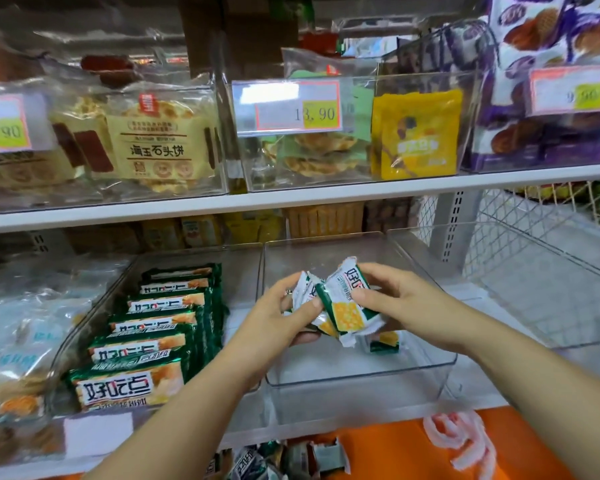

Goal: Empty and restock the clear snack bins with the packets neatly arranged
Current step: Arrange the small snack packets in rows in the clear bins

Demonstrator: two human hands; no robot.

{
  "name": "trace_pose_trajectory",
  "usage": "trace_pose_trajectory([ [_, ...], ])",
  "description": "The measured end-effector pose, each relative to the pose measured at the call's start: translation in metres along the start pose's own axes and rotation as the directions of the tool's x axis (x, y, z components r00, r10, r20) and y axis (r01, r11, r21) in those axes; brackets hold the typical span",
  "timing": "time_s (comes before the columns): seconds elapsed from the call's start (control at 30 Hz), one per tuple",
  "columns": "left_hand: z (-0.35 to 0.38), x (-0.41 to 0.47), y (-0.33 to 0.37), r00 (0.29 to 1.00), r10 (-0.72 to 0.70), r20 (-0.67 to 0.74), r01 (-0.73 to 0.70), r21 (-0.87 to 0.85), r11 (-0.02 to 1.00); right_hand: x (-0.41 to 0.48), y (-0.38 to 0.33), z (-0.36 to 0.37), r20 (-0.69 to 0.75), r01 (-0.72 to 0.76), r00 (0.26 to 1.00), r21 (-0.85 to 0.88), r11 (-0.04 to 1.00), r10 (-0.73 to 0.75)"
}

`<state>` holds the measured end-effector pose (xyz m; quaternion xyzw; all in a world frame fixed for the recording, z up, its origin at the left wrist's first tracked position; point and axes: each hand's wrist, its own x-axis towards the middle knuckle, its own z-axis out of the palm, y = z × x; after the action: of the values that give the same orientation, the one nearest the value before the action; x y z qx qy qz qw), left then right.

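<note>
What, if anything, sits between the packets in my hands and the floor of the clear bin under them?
Nothing blocks the way. The left hand and right hand hold the packets above the open-topped clear bin. Only a loose packet lies on its floor, below the right hand.

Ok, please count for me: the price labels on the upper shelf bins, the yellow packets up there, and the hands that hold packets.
Price labels: 3
Yellow packet: 1
Hands holding small packets: 2, the left hand and the right hand
Total: 6
</note>
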<state>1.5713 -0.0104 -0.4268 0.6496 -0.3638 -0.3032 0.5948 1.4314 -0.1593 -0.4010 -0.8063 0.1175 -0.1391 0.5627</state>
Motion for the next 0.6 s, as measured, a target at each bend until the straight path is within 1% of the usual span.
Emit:
trace_pose_trajectory([
  [0.1, 0.002, 0.002, 0.001, 1.000, 0.005, 0.010, -0.005, -0.020, 1.000, 0.002, 0.001, 0.002, -0.001, 0.005, 1.000, 0.106, 0.994, -0.005],
  [0.27, 0.004, 0.003, 0.000, 0.998, 0.049, -0.026, -0.051, -0.063, 0.997, 0.006, 0.009, -0.002, -0.031, -0.003, 0.999, 0.135, 0.991, 0.008],
  [0.33, 0.002, 0.004, -0.001, 0.998, 0.068, -0.016, -0.068, -0.059, 0.996, 0.006, 0.009, -0.003, -0.020, 0.005, 1.000, 0.121, 0.993, -0.003],
  [0.47, -0.003, 0.001, 0.006, 0.989, 0.109, 0.102, -0.115, 0.053, 0.992, 0.006, 0.006, -0.001, 0.020, 0.035, 0.999, 0.047, 0.998, -0.036],
  [0.6, -0.002, -0.004, 0.015, 0.984, 0.148, 0.104, -0.156, 0.080, 0.985, 0.002, -0.001, 0.000, 0.079, 0.079, 0.994, -0.005, 0.997, -0.079],
])
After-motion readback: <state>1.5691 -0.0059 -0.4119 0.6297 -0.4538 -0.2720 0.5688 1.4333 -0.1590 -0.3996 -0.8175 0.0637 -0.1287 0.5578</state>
